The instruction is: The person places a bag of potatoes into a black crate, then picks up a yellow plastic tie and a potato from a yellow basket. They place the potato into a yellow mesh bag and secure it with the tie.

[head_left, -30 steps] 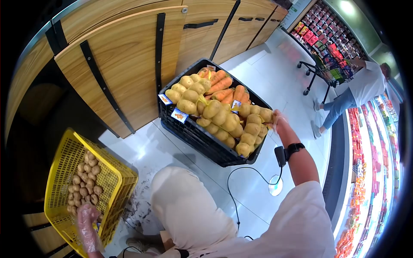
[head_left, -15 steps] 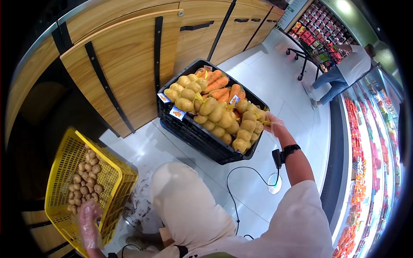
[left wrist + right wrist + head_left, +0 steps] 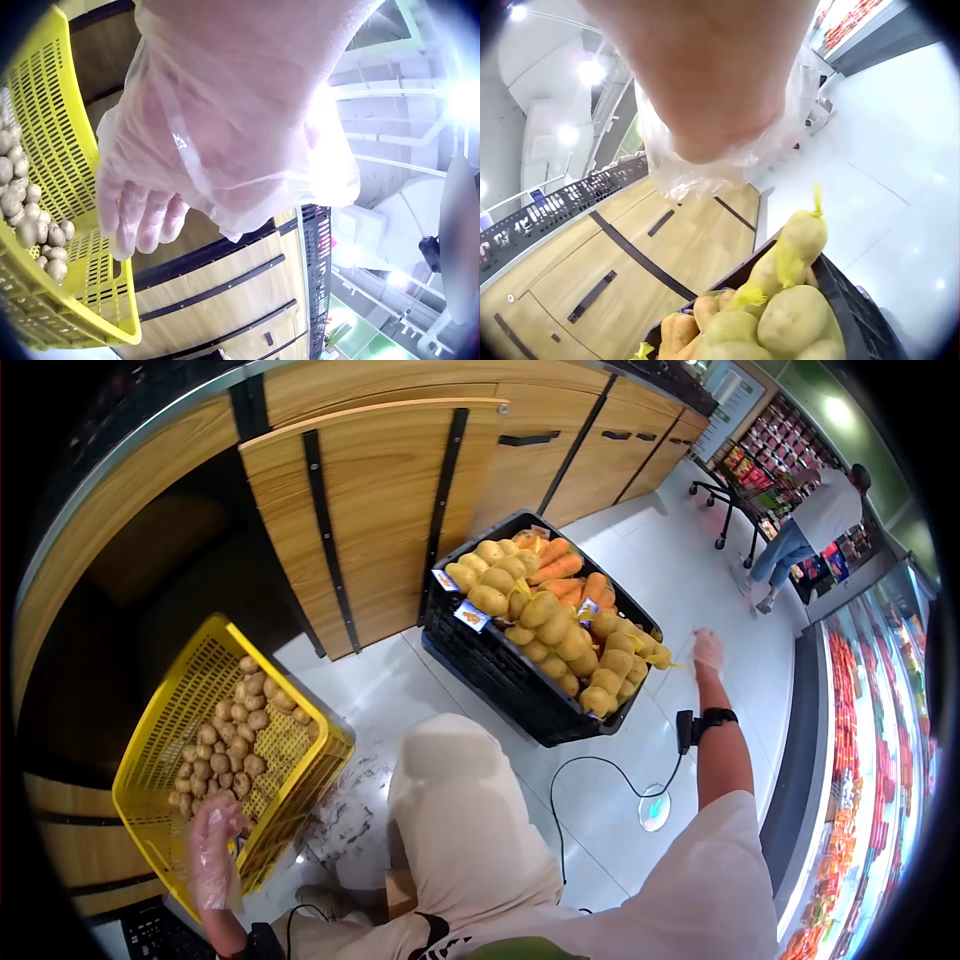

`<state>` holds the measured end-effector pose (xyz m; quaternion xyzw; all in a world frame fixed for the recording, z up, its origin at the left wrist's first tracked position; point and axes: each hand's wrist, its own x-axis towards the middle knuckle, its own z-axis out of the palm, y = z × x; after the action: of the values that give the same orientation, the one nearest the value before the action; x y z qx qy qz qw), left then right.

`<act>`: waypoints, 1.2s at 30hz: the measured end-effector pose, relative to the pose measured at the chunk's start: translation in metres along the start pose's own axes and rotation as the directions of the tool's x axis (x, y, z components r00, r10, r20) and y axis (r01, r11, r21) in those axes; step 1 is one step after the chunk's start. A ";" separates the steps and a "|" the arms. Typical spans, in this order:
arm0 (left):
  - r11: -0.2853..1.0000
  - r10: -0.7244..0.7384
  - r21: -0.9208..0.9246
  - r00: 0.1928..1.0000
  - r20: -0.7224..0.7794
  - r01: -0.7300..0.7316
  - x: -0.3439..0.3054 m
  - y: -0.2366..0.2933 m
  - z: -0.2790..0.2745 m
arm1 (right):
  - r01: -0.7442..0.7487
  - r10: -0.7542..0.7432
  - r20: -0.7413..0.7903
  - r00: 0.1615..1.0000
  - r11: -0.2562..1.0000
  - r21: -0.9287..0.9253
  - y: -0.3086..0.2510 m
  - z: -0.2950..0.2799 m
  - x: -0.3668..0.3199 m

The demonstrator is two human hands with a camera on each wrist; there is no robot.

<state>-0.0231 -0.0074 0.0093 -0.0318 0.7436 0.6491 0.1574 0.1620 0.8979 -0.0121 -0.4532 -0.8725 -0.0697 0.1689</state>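
My left hand (image 3: 213, 845), in a clear plastic glove, is over the near rim of a yellow crate (image 3: 320, 760). Its fingers hang relaxed with nothing in them in the left wrist view. Loose potatoes (image 3: 230, 738) lie in that crate. My gloved right hand (image 3: 708, 648) is off to the right of a black crate (image 3: 490, 670), apart from it and holding nothing; its fingers are mostly hidden behind the wrist in the right wrist view. Yellow net bags of potatoes (image 3: 555, 630) and some carrots (image 3: 560, 567) fill the black crate. One bag's yellow tail (image 3: 818, 201) sticks up at the crate's right end.
Wooden cabinets (image 3: 390, 510) stand behind both crates. A black cable (image 3: 556, 810) hangs from the right wrist camera (image 3: 686, 730). Dark smudges (image 3: 350, 810) mark the floor beside the yellow crate. A person (image 3: 825, 510) with a shopping cart and a lit display case (image 3: 850, 760) are at right.
My right hand has let go of the potato bag at the crate's right end and moved away to the right. The view has shifted left. The left hand stays at the yellow crate.
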 end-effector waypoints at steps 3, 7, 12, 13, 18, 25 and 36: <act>0.999 0.013 0.043 1.000 -0.002 -0.013 -0.007 0.012 -0.002 | 0.081 -0.090 -0.168 0.982 0.995 -0.060 -0.032 -0.022 0.012; 0.967 0.035 0.254 0.996 -0.085 -0.012 -0.010 0.021 -0.019 | 0.139 -0.088 -0.108 0.990 0.692 0.709 -0.174 -0.093 -0.015; 0.949 0.159 0.304 0.958 -0.238 -0.082 -0.015 0.028 -0.049 | 0.350 -0.453 -0.122 0.883 0.463 0.814 -0.342 -0.158 -0.092; 0.951 0.174 0.295 0.947 -0.270 -0.091 -0.016 0.028 -0.057 | 0.446 -0.525 -0.169 0.834 0.462 0.767 -0.377 -0.176 -0.116; 0.895 0.307 0.436 0.835 -0.456 -0.090 -0.026 0.002 -0.112 | 0.278 -0.743 -0.119 0.658 0.093 0.956 -0.523 -0.225 -0.236; 0.806 0.230 0.567 0.791 -0.567 0.172 -0.044 -0.043 -0.176 | -0.063 -0.973 0.010 0.229 -0.005 0.998 -0.621 -0.208 -0.407; 0.759 0.094 0.555 0.785 -0.612 0.341 -0.038 -0.082 -0.205 | -0.037 -0.961 0.261 -0.085 0.265 0.963 -0.631 -0.098 -0.481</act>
<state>-0.0059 -0.2261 -0.0368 -0.2344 0.9244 0.2979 -0.0429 -0.0736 0.1364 -0.0733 0.1703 -0.7894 0.5253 -0.2680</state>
